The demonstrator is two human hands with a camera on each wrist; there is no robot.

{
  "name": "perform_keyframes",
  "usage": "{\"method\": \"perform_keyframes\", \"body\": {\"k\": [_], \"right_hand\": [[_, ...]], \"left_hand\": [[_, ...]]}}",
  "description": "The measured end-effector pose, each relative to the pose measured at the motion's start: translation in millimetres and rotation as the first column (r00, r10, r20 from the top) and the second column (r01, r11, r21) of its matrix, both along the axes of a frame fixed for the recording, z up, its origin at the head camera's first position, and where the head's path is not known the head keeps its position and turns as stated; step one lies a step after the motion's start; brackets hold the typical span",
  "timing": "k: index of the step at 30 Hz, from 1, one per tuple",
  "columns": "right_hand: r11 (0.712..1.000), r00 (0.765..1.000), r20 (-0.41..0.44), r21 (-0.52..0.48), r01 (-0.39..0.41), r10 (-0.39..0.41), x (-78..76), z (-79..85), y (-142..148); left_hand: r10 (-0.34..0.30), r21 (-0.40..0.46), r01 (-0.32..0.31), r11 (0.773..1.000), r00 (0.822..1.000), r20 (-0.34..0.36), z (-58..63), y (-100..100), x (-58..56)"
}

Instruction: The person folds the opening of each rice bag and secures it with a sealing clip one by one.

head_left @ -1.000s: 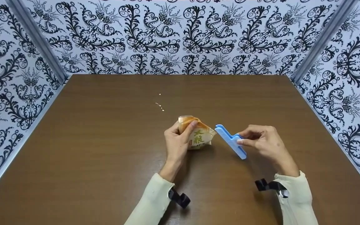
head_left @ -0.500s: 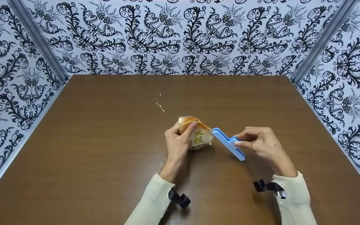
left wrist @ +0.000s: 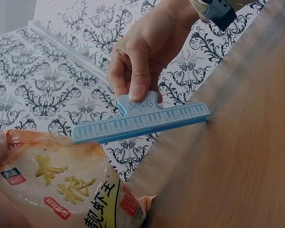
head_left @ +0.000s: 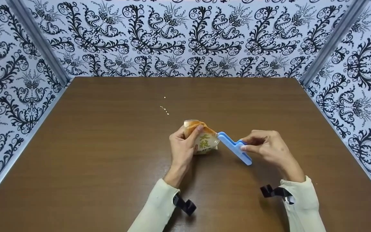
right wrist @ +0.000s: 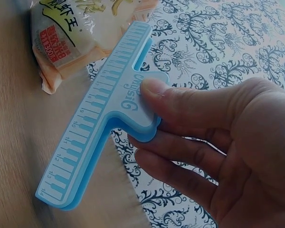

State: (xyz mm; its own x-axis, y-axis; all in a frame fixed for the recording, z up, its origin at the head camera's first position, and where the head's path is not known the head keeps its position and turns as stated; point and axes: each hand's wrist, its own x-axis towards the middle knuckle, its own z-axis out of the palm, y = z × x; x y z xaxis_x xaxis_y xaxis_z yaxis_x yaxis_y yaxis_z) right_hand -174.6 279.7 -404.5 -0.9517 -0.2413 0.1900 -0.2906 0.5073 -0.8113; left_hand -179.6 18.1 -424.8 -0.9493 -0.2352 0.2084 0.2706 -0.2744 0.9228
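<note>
My left hand (head_left: pixel 183 143) grips the top of an orange and white snack bag (head_left: pixel 206 141), thumb in front, near the middle of the table. To its right, my right hand (head_left: pixel 269 146) pinches the handle of a blue bag clip (head_left: pixel 235 149) between thumb and fingers. Piano keys and the word "Music" are printed on the clip (right wrist: pixel 85 123). In the left wrist view one end of the clip (left wrist: pixel 142 122) meets the upper edge of the bag (left wrist: pixel 61 180); most of its length sticks out past the bag. The bag's lower corner (right wrist: pixel 52 76) hangs free.
Several pale crumbs (head_left: pixel 165 110) lie on the brown table (head_left: pixel 108 154) beyond the left hand. Patterned walls (head_left: pixel 185 38) enclose the table at the back and sides. Black straps (head_left: pixel 185 206) sit on both sleeves.
My right hand has moved slightly left with the clip, bringing the clip's end to the bag's edge. The left hand and bag have stayed nearly still.
</note>
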Motion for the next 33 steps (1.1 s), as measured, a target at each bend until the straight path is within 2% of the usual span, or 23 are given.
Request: {"method": "perform_keyframes", "body": {"k": [11, 21, 33], "right_hand": [[0.996, 0.999, 0.021, 0.078, 0.036, -0.038, -0.2, 0.3, -2.2], [0.991, 0.998, -0.062, 0.131, 0.012, -0.003, -6.0, -5.5, 0.5], [0.990, 0.996, -0.082, 0.135, 0.033, -0.022, -8.2, -9.0, -2.7]], "left_hand": [[0.005, 0.005, -0.005, 1.000, 1.000, -0.003, -0.4, -0.5, 0.3], [0.019, -0.036, -0.019, 0.999, 1.000, 0.012, 0.3, -1.3, 0.9], [0.004, -0.039, -0.004, 0.999, 1.000, -0.012, -1.1, -1.1, 1.3]]}}
